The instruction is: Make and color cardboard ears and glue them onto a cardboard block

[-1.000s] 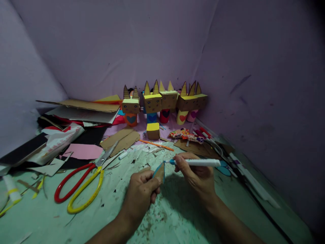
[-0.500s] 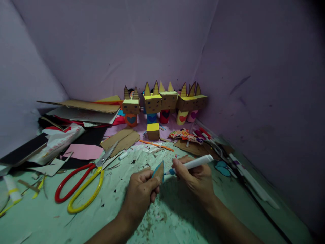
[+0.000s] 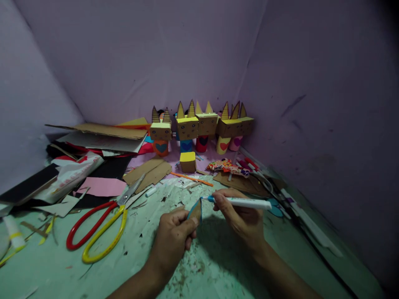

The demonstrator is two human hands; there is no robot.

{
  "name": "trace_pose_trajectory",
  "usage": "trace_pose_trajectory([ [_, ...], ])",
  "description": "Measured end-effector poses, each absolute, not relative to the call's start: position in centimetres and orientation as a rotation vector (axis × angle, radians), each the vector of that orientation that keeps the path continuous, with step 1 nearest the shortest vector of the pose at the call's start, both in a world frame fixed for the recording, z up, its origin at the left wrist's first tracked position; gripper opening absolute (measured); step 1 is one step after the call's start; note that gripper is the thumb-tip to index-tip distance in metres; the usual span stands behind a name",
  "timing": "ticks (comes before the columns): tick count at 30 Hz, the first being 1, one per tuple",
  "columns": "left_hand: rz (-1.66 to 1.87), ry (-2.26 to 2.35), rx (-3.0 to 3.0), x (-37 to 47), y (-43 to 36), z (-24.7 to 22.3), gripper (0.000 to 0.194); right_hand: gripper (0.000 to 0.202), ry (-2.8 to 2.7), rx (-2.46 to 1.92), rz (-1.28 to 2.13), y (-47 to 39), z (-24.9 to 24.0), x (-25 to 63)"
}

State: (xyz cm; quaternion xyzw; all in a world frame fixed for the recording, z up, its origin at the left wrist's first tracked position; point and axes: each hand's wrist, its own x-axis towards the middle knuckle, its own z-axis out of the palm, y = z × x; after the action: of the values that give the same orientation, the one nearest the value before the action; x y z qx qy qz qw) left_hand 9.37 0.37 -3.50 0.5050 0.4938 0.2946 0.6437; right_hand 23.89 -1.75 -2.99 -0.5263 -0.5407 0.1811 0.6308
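Above the table — ear, light, stiffish card, likely bendable at the tip, best pinched low, as the left hand had it; marker in the right hand.

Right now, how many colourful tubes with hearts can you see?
5, at the back, left to right: orange tube, blue tube, red tube, yellow tube, pink tube. More may be hidden behind them.

Cardbd piece, pt. up (blue-edged), wht marker, uncapped, nib at pt.
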Motion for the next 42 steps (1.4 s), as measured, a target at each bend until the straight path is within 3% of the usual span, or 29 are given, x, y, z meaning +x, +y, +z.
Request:
trace_pose_trajectory([
  [42,0.7,1.133,1.293,9.59,0.39,-3.05,0.036,0.014,-1.416,-1.172,0.404,-2.06,-2.97,23.08],
])
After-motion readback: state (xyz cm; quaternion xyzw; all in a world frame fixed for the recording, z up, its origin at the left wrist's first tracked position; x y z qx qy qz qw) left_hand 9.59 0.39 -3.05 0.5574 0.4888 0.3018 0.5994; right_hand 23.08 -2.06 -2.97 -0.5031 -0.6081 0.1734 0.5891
